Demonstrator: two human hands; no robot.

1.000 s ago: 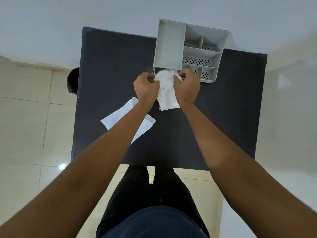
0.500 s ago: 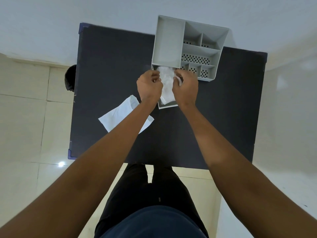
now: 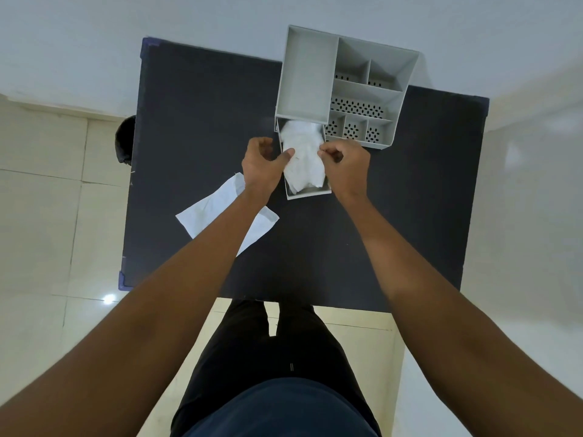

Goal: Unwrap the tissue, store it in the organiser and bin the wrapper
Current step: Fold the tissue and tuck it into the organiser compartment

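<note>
The crumpled white tissue [image 3: 303, 159] lies in the pulled-out drawer [image 3: 310, 194] at the front of the grey organiser [image 3: 307, 77]. My left hand [image 3: 262, 167] is at the tissue's left side, thumb resting on it, fingers curled and apart from the thumb. My right hand [image 3: 347, 167] is at the tissue's right side, fingertips pinched at its edge. The empty white wrapper [image 3: 214, 209] lies flat on the black table [image 3: 205, 105], partly under my left forearm.
A black bin [image 3: 124, 143] stands on the floor beside the table's left edge. The organiser has several perforated compartments on its right and sits at the table's far edge against the wall. My legs are at the table's near edge.
Both hands lowered the tissue from above the table into the drawer. They have spread to its sides, and the left hand has loosened its hold.
</note>
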